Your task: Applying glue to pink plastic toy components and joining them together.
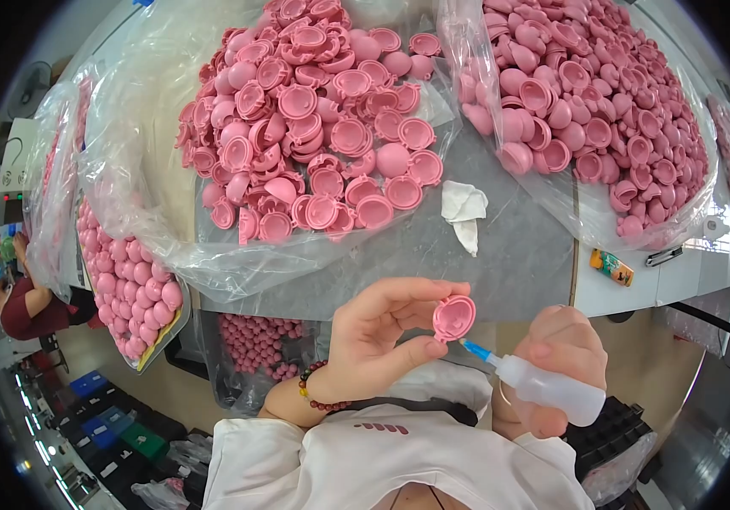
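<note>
Observed just right of centre, lower half of frame: pink half-shell (pixel 453 318), hollow face toward the camera, pinched at its edge between thumb and fingers of the left hand (pixel 382 336). Noted at lower right: white squeeze bottle (pixel 552 389), grasped in the curled fingers of the right hand (pixel 567 347), blue nozzle (pixel 478 350) aimed up and left at the shell's lower rim. Cannot tell contact from near-miss at the tip; cannot make out the bottle's contents. Judged best: brace the shell, sight the tip squarely on the rim, squeeze lightly, avoid flooding the hollow or wetting the thumb. Hold clear of the loose half-shells (pixel 298 102) piled at upper centre.
</note>
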The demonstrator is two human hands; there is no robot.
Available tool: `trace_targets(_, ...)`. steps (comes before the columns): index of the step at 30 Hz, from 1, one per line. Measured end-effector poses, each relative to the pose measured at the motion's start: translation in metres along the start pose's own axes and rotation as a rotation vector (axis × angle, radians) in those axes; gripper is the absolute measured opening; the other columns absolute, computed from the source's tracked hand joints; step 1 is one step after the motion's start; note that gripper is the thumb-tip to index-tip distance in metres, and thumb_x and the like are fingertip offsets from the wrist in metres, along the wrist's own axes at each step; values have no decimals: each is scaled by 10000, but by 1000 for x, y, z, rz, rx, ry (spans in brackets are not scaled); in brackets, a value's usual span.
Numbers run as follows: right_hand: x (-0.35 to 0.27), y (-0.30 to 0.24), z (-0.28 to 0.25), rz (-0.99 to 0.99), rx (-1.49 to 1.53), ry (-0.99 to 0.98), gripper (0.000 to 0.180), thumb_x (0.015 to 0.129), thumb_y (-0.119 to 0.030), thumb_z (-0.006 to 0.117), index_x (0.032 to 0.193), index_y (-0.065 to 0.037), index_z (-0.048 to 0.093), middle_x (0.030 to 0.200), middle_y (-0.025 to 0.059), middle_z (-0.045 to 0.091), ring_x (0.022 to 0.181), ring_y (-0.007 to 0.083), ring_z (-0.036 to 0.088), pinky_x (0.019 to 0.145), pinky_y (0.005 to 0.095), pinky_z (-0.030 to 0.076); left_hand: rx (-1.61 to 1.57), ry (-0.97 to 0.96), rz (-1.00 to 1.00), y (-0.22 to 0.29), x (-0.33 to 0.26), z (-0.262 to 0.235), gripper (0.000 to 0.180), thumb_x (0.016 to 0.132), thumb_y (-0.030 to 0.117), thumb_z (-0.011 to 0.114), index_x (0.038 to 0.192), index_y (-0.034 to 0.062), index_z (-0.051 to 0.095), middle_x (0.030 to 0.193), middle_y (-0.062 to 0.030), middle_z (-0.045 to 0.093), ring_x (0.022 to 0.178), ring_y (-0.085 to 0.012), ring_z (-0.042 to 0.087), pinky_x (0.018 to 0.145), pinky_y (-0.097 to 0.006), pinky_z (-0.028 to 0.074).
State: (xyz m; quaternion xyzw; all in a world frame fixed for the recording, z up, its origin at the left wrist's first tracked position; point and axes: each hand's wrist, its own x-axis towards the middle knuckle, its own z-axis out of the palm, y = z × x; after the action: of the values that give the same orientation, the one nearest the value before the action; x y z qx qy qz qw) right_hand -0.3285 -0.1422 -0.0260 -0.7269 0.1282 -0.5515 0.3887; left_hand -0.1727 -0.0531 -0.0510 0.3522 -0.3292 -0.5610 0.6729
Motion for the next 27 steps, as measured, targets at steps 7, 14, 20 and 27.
trace_targets(7, 0, -1, 5, 51, -54, 41, 528, 761, -522, 585, 818, 1, 632, 570, -5, 507, 444, 119, 448, 372, 238, 307, 9, -2, -1, 2, 2, 1, 440, 734, -38, 644, 1116, -35, 425, 1166, -274, 481, 1043, -228, 535, 885, -318, 439)
trace_targets(14, -1, 5, 5, 18, -77, 47, 520, 784, -504, 569, 832, 12, 617, 612, 15, 535, 444, 122, 451, 368, 244, 316, -8, 0, -18, 2, 4, 1, 447, 726, -47, 647, 1117, -32, 432, 1166, -268, 483, 1045, -227, 534, 889, -322, 436)
trace_targets(20, 2, 4, 1, 11, -68, 33, 534, 793, -496, 558, 857, 32, 599, 625, 27, 514, 459, 125, 456, 370, 247, 308, 63, -12, 12, 4, 5, 3, 443, 705, -77, 649, 1100, -37, 452, 1154, -260, 490, 1083, -258, 510, 906, -338, 428)
trace_targets(27, -1, 7, 1, 18, -73, 80, 550, 796, -523, 533, 861, 19, 603, 612, 16, 498, 468, 129, 458, 391, 248, 312, 93, -18, 19, 4, 6, 3, 444, 698, -88, 647, 1099, -45, 460, 1150, -264, 490, 1080, -274, 511, 901, -358, 436)
